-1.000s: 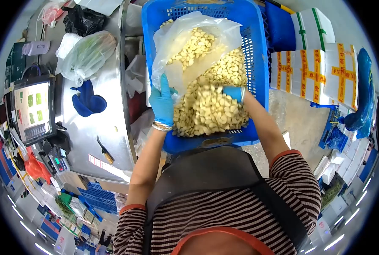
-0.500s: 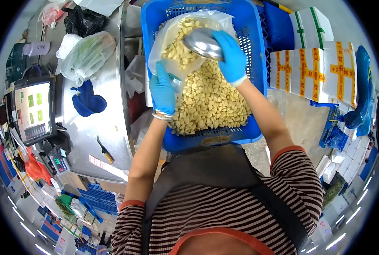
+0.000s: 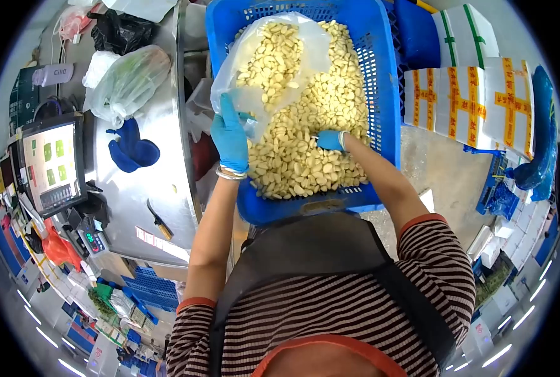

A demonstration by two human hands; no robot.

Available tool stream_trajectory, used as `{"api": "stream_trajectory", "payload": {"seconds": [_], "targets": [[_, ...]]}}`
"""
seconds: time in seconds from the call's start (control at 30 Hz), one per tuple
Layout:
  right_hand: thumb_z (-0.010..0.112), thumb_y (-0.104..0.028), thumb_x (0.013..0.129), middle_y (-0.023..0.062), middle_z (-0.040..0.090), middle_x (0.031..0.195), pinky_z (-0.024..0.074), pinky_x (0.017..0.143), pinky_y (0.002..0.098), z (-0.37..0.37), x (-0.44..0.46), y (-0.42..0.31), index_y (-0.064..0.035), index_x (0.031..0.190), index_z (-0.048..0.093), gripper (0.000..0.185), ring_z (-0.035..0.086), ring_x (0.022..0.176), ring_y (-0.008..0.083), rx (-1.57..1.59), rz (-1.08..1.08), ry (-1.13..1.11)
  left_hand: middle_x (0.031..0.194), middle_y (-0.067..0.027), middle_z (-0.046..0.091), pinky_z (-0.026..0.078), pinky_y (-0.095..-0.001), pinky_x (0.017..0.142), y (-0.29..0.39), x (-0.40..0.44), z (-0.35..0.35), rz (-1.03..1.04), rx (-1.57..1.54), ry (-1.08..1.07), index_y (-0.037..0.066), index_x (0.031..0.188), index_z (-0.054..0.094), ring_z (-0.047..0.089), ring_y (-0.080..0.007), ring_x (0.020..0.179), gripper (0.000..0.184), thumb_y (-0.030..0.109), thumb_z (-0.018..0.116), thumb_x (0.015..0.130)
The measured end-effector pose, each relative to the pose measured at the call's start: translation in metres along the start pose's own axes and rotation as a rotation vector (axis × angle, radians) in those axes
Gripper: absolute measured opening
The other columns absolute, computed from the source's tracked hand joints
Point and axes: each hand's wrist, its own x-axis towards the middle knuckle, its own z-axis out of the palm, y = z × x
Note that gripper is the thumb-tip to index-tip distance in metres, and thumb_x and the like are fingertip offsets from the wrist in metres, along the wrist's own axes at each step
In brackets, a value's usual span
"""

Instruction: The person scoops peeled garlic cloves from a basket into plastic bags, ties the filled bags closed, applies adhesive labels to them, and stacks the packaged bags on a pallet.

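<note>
Head view: at the basket's (image 3: 387, 94) left edge, the left hand (image 3: 231, 143), one finger extended, pinches the bag (image 3: 228, 68). Nearer the front edge, the right hand (image 3: 330, 140) seems mid-scoop among pale pieces (image 3: 296, 179), grip hidden; lifting calls for a level wrist.

The right hand (image 3: 330, 139) has its fingers sunk among pale pieces (image 3: 292, 169), hiding what they hold, perhaps something metallic. The plastic bag (image 3: 226, 69) veils part of the left hand (image 3: 231, 144). At twelve o'clock the blue crate (image 3: 255, 210) is cut off; toward nine, the monitor (image 3: 51, 160) shows unreadably small lettering.
</note>
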Motion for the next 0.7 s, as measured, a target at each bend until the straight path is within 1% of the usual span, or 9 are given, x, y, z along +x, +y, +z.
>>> {"api": "stream_trajectory", "payload": {"seconds": [0.13, 0.2, 0.27, 0.33, 0.43, 0.53, 0.57, 0.67, 0.7], "targets": [[0.05, -0.032, 0.088, 0.0156, 0.068, 0.084, 0.0505, 0.069, 0.0411, -0.042, -0.092, -0.114, -0.0063, 0.095, 0.066, 0.031, 0.064, 0.074, 0.0281, -0.574, 0.082, 0.137, 0.068, -0.0039, 0.062, 0.041, -0.0223, 0.045, -0.001, 0.011, -0.006, 0.032, -0.013, -0.029, 0.0, 0.097, 0.064, 0.054, -0.008, 0.053, 0.047, 0.046, 0.051, 0.099], [0.051, -0.037, 0.091, 0.0147, 0.069, 0.092, 0.052, 0.073, 0.0404, -0.06, -0.096, -0.131, -0.0109, 0.098, 0.069, 0.033, 0.066, 0.082, 0.0314, -0.572, -0.244, 0.586, 0.069, -0.0034, 0.062, 0.042, -0.0223, 0.045, 0.0, 0.017, -0.003, 0.006, -0.096, -0.022, 0.0, 0.098, 0.064, 0.055, -0.008, 0.053, 0.047, 0.045, 0.051, 0.099], [0.049, -0.035, 0.093, 0.0166, 0.068, 0.1, 0.0515, 0.079, 0.0427, -0.083, -0.099, -0.175, -0.0069, 0.098, 0.068, 0.034, 0.066, 0.09, 0.0338, -0.327, -0.531, 0.75, 0.069, -0.0031, 0.062, 0.042, -0.0223, 0.046, 0.004, 0.02, -0.002, -0.004, -0.147, -0.026, 0.0, 0.098, 0.064, 0.055, -0.008, 0.054, 0.046, 0.044, 0.05, 0.099], [0.057, -0.031, 0.089, 0.0164, 0.068, 0.098, 0.0518, 0.08, 0.0429, -0.103, -0.066, -0.202, -0.0099, 0.098, 0.069, 0.026, 0.065, 0.09, 0.0347, -0.22, -0.653, 1.002, 0.069, -0.003, 0.062, 0.043, -0.0224, 0.047, 0.006, 0.021, -0.003, -0.002, -0.161, -0.038, 0.0, 0.099, 0.065, 0.056, -0.0079, 0.055, 0.046, 0.043, 0.05, 0.1], [0.066, -0.025, 0.083, 0.0156, 0.068, 0.097, 0.0523, 0.079, 0.0434, -0.124, -0.004, -0.231, -0.0099, 0.095, 0.07, 0.02, 0.065, 0.088, 0.0341, -0.474, -0.434, 1.088, 0.069, -0.0032, 0.062, 0.044, -0.0225, 0.047, 0.001, 0.027, -0.007, -0.02, -0.101, -0.029, 0.0, 0.097, 0.065, 0.056, -0.008, 0.057, 0.045, 0.042, 0.049, 0.1], [0.072, -0.023, 0.078, 0.0167, 0.067, 0.099, 0.053, 0.078, 0.043, -0.127, 0.015, -0.233, -0.0096, 0.095, 0.071, 0.021, 0.066, 0.087, 0.0339, -0.469, -0.419, 1.118, 0.068, -0.0032, 0.062, 0.044, -0.0223, 0.047, 0.002, 0.028, -0.007, 0.003, -0.119, -0.041, 0.0, 0.095, 0.065, 0.056, -0.0081, 0.056, 0.046, 0.043, 0.049, 0.1], [0.069, -0.02, 0.081, 0.0148, 0.068, 0.1, 0.0534, 0.078, 0.0411, -0.125, 0.011, -0.227, -0.0069, 0.099, 0.07, 0.022, 0.067, 0.089, 0.0302, -0.426, -0.503, 1.163, 0.068, -0.0028, 0.062, 0.044, -0.0222, 0.047, 0.001, 0.029, -0.007, 0.021, -0.127, -0.036, 0.001, 0.093, 0.065, 0.055, -0.0081, 0.056, 0.046, 0.043, 0.049, 0.1], [0.062, -0.026, 0.087, 0.011, 0.066, 0.103, 0.0533, 0.079, 0.035, -0.141, 0.001, -0.197, -0.003, 0.102, 0.069, 0.028, 0.066, 0.095, 0.0228, 0.636, -0.669, 0.784, 0.068, -0.0027, 0.062, 0.044, -0.0221, 0.048, -0.001, 0.032, -0.008, -0.058, -0.103, -0.009, 0.001, 0.093, 0.066, 0.055, -0.008, 0.056, 0.047, 0.044, 0.05, 0.099], [0.06, -0.028, 0.089, 0.0094, 0.066, 0.102, 0.0526, 0.079, 0.0329, -0.15, -0.008, -0.182, -0.0022, 0.104, 0.068, 0.031, 0.065, 0.093, 0.0198, 0.782, -0.767, 0.745, 0.069, -0.0027, 0.062, 0.044, -0.0221, 0.048, -0.001, 0.032, -0.009, -0.049, -0.104, -0.011, 0.001, 0.094, 0.066, 0.055, -0.0079, 0.056, 0.046, 0.044, 0.05, 0.099]]}}
